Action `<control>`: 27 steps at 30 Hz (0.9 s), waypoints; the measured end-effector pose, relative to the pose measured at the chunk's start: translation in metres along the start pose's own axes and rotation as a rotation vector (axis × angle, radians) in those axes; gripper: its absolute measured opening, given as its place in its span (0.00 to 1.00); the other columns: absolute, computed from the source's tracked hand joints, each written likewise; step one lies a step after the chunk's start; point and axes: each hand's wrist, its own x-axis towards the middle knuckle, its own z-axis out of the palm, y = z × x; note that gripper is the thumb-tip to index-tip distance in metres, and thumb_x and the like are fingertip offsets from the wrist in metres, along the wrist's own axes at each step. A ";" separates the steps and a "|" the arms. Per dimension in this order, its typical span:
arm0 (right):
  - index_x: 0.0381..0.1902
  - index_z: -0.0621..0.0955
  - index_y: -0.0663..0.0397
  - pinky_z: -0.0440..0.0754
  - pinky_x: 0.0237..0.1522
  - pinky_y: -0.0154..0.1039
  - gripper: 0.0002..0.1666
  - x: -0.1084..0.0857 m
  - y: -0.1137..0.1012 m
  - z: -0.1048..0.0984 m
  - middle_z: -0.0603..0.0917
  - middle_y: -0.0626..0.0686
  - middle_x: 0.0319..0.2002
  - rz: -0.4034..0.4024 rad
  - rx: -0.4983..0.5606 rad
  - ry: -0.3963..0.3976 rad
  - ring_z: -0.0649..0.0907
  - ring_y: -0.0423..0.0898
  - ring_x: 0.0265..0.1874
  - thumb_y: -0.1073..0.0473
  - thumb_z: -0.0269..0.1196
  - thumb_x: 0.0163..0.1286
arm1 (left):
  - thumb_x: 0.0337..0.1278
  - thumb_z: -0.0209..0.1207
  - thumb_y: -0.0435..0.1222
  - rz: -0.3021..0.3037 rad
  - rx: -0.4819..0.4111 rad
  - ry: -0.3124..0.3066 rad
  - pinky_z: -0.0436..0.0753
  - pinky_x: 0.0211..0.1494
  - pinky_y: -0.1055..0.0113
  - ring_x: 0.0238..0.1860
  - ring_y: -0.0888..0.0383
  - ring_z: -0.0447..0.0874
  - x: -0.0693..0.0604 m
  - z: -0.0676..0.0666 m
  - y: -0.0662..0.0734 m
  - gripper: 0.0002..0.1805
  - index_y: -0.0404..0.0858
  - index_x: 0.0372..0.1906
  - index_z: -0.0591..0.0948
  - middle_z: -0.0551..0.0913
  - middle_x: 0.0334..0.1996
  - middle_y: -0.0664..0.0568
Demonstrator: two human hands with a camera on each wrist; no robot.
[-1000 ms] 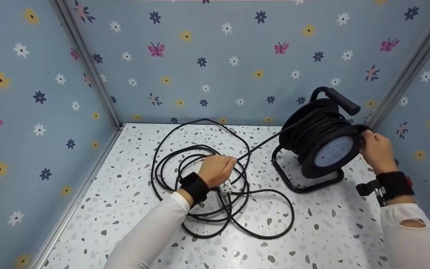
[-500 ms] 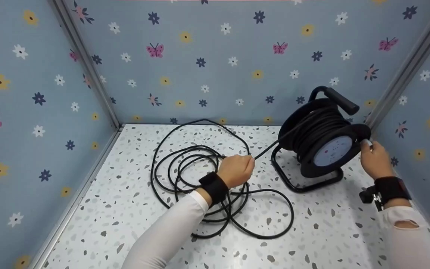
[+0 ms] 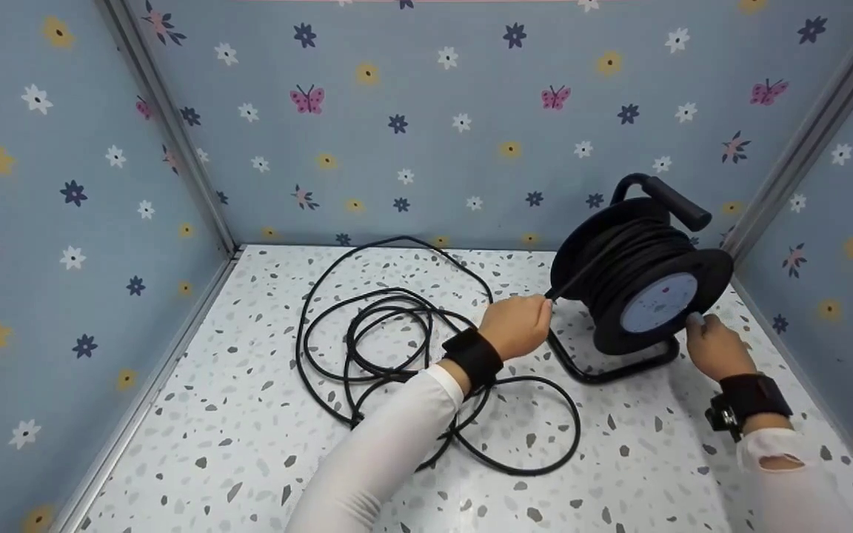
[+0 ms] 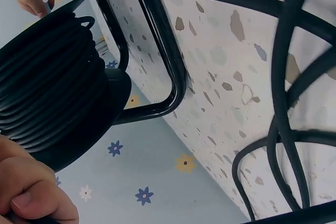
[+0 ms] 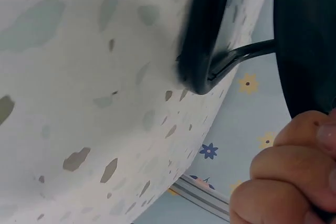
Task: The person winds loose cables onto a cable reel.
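Note:
A black cable reel (image 3: 663, 303) with a pale round socket face stands on the table at right. Its handle (image 3: 678, 201) is at the top and its tubular stand (image 3: 611, 374) rests on the tabletop. My left hand (image 3: 517, 324) grips the black cable (image 3: 574, 280) just left of the drum, where it runs up onto the windings. My right hand (image 3: 719, 348) holds the small pale knob (image 3: 695, 320) at the lower right rim of the reel's face. In the left wrist view, curled left fingers (image 4: 31, 187) hold the cable beside the wound drum (image 4: 52, 82).
Loose cable loops (image 3: 397, 370) lie on the speckled white tabletop (image 3: 197, 414), left of the reel and partly under my left arm. Blue flower-patterned panels (image 3: 426, 148) close in the back and both sides, with metal strips (image 3: 167, 133) at the corners.
My left hand has moved right along the cable towards the reel. My right hand has swung down and left with the knob, and the reel's face has turned clockwise.

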 end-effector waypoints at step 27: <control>0.65 0.65 0.88 0.76 0.52 0.73 0.46 -0.001 -0.002 0.026 0.76 0.88 0.52 0.018 0.008 0.017 0.79 0.84 0.54 0.43 0.27 0.90 | 0.66 0.69 0.48 -0.072 -0.199 -0.226 0.84 0.51 0.56 0.39 0.54 0.83 -0.020 0.024 -0.113 0.16 0.39 0.42 0.84 0.86 0.37 0.51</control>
